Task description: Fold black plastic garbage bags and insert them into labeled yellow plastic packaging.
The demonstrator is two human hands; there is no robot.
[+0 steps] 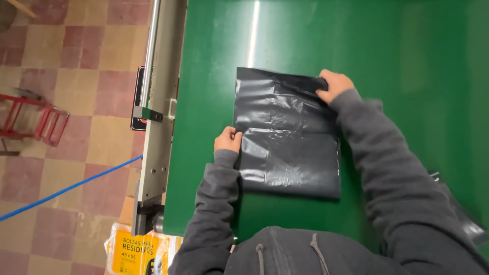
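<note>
Black plastic bag [288, 140], folded flat, lies mid-way on the green surface [397, 46], where your left hand [227, 140] pinches its near-left edge and your right hand [333, 85] grips the far-right corner, apparently keeping the fold from shifting.

A folded black plastic bag [287, 133] is lying mid-frame on the green bench [407, 46]. The left hand [227, 140] is pressing its left edge, while the right hand [333, 85] is gripping its upper right corner. A yellow package [136, 250] is sitting at the lower left.
</note>
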